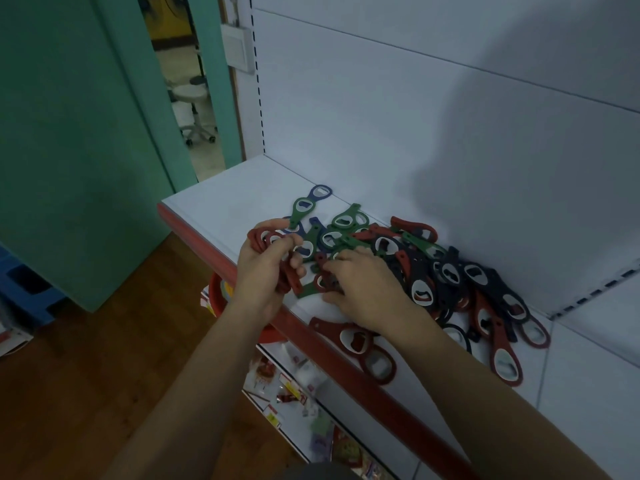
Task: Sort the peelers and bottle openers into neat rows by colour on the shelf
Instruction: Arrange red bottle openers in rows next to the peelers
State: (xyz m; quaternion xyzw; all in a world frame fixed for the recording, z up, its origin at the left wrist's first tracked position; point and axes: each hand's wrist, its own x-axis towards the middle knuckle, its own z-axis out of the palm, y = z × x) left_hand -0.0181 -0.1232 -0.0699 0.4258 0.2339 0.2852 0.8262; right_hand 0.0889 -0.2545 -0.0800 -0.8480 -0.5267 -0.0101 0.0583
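Left hand grips matte red loop-headed openers at the shelf's red lip; right hand covers the pile, grip unclear.

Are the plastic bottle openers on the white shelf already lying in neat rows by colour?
No, the red, green and dark blue plastic bottle openers lie in one mixed heap on the white shelf.

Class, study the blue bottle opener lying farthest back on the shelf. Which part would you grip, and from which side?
Pinch the blue opener by its ring head, probably coming from above at the far side. That end lies flat and uncovered, while its handle runs under a green opener.
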